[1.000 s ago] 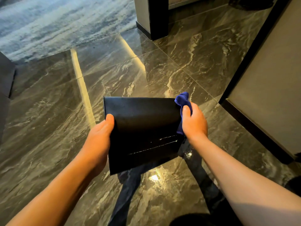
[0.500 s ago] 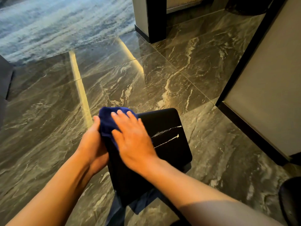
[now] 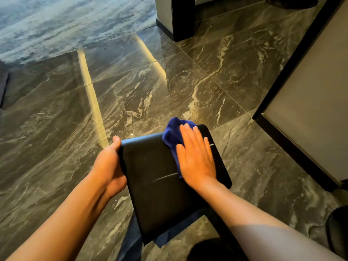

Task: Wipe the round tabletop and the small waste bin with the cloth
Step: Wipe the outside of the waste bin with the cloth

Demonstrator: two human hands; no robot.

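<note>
The dark marble floor (image 3: 216, 76) fills the view, with a pale rug (image 3: 66, 21) at its far edge. Above the floor I hold the small black waste bin (image 3: 160, 185) tilted, 1 flat side turned up toward me. My left hand (image 3: 109, 166) is clamped on its left edge, thumb over the top rim. My right hand (image 3: 195, 157) lies flat with fingers spread, pressing the blue cloth (image 3: 172, 134) against the bin's upper right corner.

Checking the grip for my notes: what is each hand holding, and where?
Left hand holds the black waste bin by its left edge; right hand presses the blue cloth flat against it.
</note>
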